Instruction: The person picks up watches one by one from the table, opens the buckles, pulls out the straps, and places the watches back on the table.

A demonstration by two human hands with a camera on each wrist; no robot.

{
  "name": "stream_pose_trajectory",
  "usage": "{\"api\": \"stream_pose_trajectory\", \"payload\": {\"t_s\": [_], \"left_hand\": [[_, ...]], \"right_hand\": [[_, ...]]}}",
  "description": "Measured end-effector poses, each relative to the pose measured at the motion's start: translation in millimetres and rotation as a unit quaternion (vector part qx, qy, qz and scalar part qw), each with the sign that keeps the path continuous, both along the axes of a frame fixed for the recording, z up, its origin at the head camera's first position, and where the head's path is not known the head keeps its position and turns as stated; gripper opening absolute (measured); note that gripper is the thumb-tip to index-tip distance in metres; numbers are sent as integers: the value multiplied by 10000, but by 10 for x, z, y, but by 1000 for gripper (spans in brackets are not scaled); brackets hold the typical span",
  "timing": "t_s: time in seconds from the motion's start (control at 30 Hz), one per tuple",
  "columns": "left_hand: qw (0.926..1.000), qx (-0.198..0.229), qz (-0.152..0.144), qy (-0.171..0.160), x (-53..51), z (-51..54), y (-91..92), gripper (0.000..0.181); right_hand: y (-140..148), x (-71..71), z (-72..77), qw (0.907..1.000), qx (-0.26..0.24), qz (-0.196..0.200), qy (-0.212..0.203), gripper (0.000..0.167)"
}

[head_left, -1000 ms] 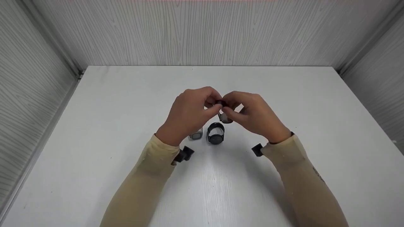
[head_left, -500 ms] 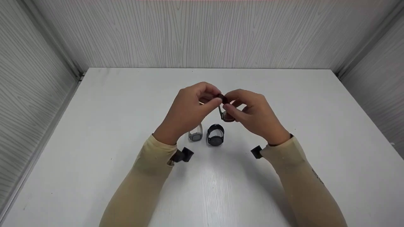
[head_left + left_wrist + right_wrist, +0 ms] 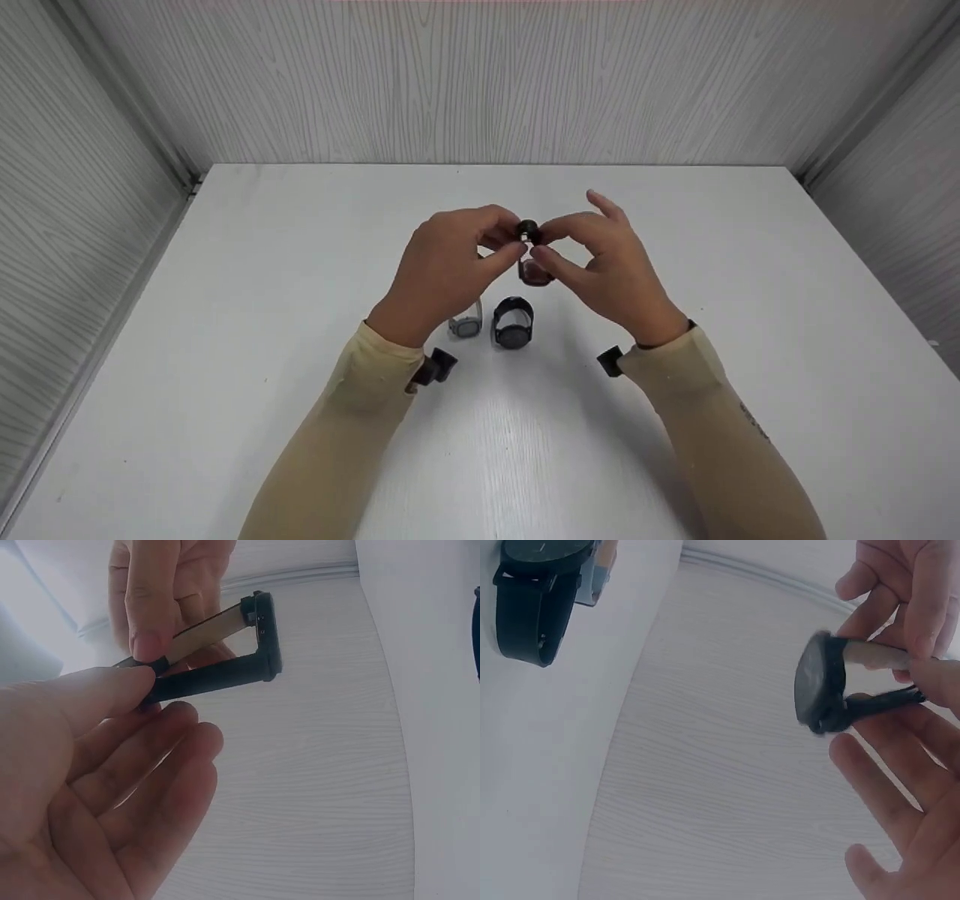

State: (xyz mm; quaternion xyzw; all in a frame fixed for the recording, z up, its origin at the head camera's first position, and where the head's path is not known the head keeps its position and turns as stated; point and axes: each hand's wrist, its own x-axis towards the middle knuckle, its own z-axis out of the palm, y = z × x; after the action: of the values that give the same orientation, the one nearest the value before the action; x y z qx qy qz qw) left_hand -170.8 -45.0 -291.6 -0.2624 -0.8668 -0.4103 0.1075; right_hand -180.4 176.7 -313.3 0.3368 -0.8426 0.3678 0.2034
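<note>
A wristwatch with a dark strap (image 3: 210, 679) hangs above the table, held between both hands. Its case (image 3: 535, 274) points down toward me in the head view; seen from the right wrist, the round watch face (image 3: 810, 682) is turned away from the fingers. My left hand (image 3: 448, 262) pinches one strap end between thumb and index finger, the other fingers curving loosely below. Thumb and forefinger of my right hand (image 3: 609, 262) pinch the strap's other side, with its little finger raised. The fingertips partly hide the joining strap ends.
A black watch (image 3: 513, 336) stands on its strap on the white table (image 3: 300, 390), below the hands. Left of it is a light grey watch (image 3: 466, 327), partly behind my left wrist. Small black wrist cameras (image 3: 611, 361) stick out from both sleeves. Pale wood-grain panels enclose the back and sides.
The strap ends have turned so the loop between the fingertips shows more openly. My right little finger has lifted. The table watches stay in place.
</note>
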Motion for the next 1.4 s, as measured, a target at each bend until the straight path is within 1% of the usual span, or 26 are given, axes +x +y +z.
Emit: {"api": "stream_pose_trajectory", "payload": {"t_s": [0.07,0.17,0.23,0.3,0.4,0.5,0.6,0.73,0.83,1.0,1.2,1.4], "left_hand": [[10000,44,-26,-64,1,-4,-10,13],[9999,45,-36,-133,-1,-15,-20,12],[9999,-49,-30,-145,-3,-23,-19,12],[9997,-236,2,-26,-6,-32,-11,13],[9984,-478,25,311,-11,-48,0,15],[9966,-532,-42,634,-9,-54,-7,15],[9961,-491,-145,712,-7,-49,-27,13],[9960,-517,-147,711,-11,-45,-34,19],[9951,-563,-154,794,-12,-46,-25,24],[9927,-687,-165,979,-22,-76,-10,21],[9886,-942,-158,1166,-20,-108,15,15],[9874,-927,-102,1282,-16,-86,15,14]], "right_hand": [[-2,-11,-2,9998,133,-16,161,16],[-4,-19,-5,9999,93,24,110,17],[1,-17,1,9999,74,44,112,16],[5,-19,3,9998,121,46,117,13],[12,-24,-1,9996,227,56,124,11],[18,-27,-9,9993,332,59,139,10],[14,-28,-15,9991,377,124,124,10],[11,-16,-24,9994,289,201,-51,10],[18,-2,-30,9991,145,250,-309,9],[21,8,-42,9973,99,274,-678,9],[31,14,-68,9960,232,130,-857,8],[23,10,-40,9951,201,170,-950,8]]}}
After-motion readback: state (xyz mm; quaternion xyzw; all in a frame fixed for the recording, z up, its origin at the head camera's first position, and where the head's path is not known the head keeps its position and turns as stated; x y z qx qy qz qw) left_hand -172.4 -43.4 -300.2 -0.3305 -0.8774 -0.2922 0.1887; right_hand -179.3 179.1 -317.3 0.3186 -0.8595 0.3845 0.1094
